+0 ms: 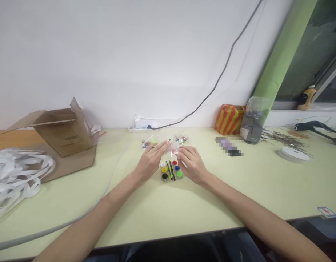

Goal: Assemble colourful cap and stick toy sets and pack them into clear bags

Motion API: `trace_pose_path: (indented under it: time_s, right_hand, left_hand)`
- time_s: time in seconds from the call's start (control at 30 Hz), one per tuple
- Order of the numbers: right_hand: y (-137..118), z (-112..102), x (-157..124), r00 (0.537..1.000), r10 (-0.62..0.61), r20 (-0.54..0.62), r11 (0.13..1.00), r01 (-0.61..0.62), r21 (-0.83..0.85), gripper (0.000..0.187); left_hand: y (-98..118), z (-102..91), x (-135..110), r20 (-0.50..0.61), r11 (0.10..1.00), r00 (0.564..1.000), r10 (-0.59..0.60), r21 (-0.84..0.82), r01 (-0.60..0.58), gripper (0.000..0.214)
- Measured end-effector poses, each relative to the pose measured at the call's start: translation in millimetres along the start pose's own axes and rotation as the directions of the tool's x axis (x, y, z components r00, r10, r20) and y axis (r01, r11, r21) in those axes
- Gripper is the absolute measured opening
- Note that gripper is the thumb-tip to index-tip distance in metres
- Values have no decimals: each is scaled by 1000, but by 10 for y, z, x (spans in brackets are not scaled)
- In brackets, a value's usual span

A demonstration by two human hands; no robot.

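A clear plastic packet with small coloured paint pots and thin sticks [171, 171] lies on the pale green table [168, 207] in front of me. My left hand [151, 162] rests at the packet's left edge, fingers stretched forward and flat. My right hand [190, 163] lies at its right edge, fingers slightly curled and touching the packet's top. Two more small clear packets [148, 142] with coloured bits lie just beyond my fingertips.
An open cardboard box [61, 133] and a heap of white strips [18, 174] sit at the left. A power strip [142, 126] with a dark cable lies by the wall. At the right are a striped bag [229, 118], a grey jar [251, 127] and a tape roll [293, 153].
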State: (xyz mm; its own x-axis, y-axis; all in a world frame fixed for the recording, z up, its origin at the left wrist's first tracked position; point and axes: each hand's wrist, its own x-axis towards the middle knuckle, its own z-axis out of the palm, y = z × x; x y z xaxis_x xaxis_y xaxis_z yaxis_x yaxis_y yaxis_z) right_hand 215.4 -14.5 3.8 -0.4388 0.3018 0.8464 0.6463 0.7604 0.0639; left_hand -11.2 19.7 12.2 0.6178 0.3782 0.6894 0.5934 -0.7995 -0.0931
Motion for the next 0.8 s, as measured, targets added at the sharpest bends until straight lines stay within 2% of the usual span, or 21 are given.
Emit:
trace_pose_path:
  time_s: [0.1,0.27,0.33,0.43,0.53,0.67,0.8]
  right_hand:
    - [52,30,-5,1000,7,19,1000,-7,-7,27]
    - [6,3,53,990,-87,110,992,75,104,46]
    - [-38,4,68,978,-123,166,987,103,122,47]
    - [-88,56,46,959,-172,225,981,148,122,37]
    - [-114,160,-20,944,-208,257,978,192,83,23]
    - [-156,286,-95,938,-163,305,986,166,19,22]
    - [-202,271,-66,945,-100,313,993,112,-21,25]
  left_hand:
    - [4,-34,16,-14,998,999,32,52,-32,58]
    - [39,-69,53,-16,991,994,107,84,-106,51]
    - [57,-83,67,16,985,989,147,92,-148,49]
    - [98,-106,82,77,970,973,217,98,-224,46]
    - [177,-139,93,84,951,957,278,112,-287,43]
    - [339,-209,107,86,932,939,332,124,-340,40]
    - [406,-262,117,149,934,943,298,156,-320,48]
